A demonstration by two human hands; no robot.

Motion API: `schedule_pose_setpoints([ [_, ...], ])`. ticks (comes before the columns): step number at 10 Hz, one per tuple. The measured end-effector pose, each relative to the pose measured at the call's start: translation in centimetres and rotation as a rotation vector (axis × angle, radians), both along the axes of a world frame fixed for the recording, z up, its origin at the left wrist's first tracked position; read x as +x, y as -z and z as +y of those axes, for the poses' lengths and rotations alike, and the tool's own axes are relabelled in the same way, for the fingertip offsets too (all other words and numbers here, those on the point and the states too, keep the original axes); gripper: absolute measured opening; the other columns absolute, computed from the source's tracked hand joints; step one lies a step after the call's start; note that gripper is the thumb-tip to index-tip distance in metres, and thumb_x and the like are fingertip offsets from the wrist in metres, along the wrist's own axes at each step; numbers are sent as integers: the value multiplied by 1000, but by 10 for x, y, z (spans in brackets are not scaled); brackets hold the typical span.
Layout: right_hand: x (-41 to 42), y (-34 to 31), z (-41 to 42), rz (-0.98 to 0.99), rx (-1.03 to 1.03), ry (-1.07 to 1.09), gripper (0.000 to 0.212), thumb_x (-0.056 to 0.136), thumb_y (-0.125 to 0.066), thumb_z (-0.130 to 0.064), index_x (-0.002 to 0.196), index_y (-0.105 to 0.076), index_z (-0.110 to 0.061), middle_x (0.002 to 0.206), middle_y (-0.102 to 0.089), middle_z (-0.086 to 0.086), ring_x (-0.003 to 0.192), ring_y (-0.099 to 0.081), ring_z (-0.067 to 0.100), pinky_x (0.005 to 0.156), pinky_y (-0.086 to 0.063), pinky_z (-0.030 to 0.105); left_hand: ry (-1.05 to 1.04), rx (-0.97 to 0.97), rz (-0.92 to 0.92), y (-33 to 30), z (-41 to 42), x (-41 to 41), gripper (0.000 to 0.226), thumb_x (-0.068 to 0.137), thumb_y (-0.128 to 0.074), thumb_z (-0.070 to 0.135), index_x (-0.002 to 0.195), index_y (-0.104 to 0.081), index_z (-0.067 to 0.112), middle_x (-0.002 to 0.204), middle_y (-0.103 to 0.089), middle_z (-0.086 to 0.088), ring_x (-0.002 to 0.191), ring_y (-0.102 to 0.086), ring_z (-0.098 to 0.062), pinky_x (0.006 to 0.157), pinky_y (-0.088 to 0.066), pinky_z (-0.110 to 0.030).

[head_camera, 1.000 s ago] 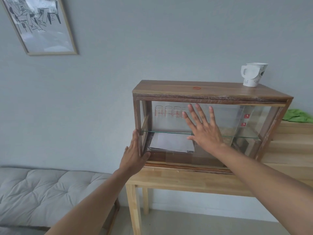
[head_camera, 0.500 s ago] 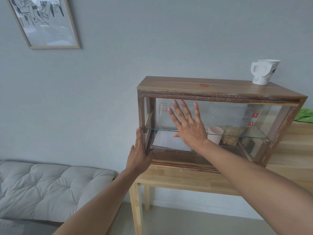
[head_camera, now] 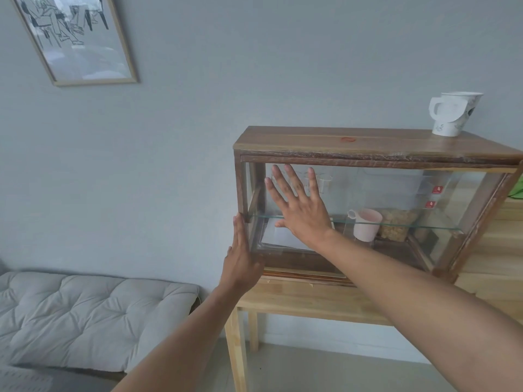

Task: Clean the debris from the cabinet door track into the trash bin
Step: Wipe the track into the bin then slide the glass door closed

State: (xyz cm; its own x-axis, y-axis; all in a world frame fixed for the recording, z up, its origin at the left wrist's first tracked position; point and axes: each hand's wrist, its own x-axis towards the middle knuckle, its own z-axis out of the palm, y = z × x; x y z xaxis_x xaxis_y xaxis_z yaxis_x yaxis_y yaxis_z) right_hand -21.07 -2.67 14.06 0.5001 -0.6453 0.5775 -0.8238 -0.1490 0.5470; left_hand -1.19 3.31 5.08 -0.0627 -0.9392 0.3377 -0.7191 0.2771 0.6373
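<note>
A: Where does the cabinet [head_camera: 368, 142] stand?

B: On a light wooden worktop [head_camera: 311, 301] against the grey wall. It is a dark wooden case with a glass front, and its left end sits at the worktop's left edge.

A: And the hands?

B: The right hand [head_camera: 300, 210] lies flat on the glass door [head_camera: 382, 193] near the cabinet's left end, fingers [head_camera: 291, 176] spread and pointing up, palm pressed to the pane. That grip is released, nothing in it. The left hand [head_camera: 240, 258] is set edge-on against the cabinet's left front corner post, fingers straight and together. It braces the frame; its grip is also unclenched and holds nothing.

A: The door track?

B: The bottom track [head_camera: 305, 271] runs along the cabinet's lower front edge, just above the worktop. A few pale specks lie on the worktop right below it; whether debris sits in the groove I cannot tell.

A: What is inside?

B: A glass shelf [head_camera: 396, 223] crosses the middle. Behind the pane are a pink mug [head_camera: 365, 228], a container of brownish pieces [head_camera: 396, 226] beside it on the right, white paper [head_camera: 283, 236] on the floor at the left, and small clear glasses [head_camera: 324, 182] by the right fingertips.

A: Anything on top?

B: A white paper cup with a handle [head_camera: 452, 113] near the right end, and a small red ring [head_camera: 348, 139] midway along
</note>
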Motion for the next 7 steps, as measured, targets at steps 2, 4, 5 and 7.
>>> schedule_pose_setpoints([
  [2, 3, -4, 6, -14, 45, 7, 128, 85, -65, -77, 172, 6, -15, 181, 11, 14, 164, 16, 38, 129, -1, 71, -15, 45, -56, -5, 0, 9, 121, 93, -62, 11, 158, 32, 48, 180, 4, 5, 117, -67, -43, 80, -64, -54],
  [4, 2, -26, 30, 3, 160, -2, 111, 98, -63, -62, 171, 5, -13, 180, 15, 15, 165, 15, 38, 130, -4, 70, -102, 105, -308, -33, 13, 19, 103, 96, -55, 9, 168, 13, 38, 176, -26, 1, 148, -47, -40, 106, -53, -58],
  [5, -3, -40, 48, 12, 239, -16, 97, 105, -60, -43, 172, 5, -14, 180, 16, 12, 166, 15, 36, 130, -7, 68, -86, 171, -421, -56, 25, 20, 98, 95, -54, 7, 170, 5, 32, 179, -13, 1, 162, -20, -36, 118, -39, -63],
  [7, -34, -58, 97, -108, 385, 59, 80, 107, -52, -25, 172, -6, -17, 181, 7, 11, 168, 7, 31, 133, -8, 63, -40, 204, -532, -98, 45, 9, 84, 108, -51, 41, 171, 1, 25, 180, 8, -3, 164, -1, -39, 124, -22, -69],
])
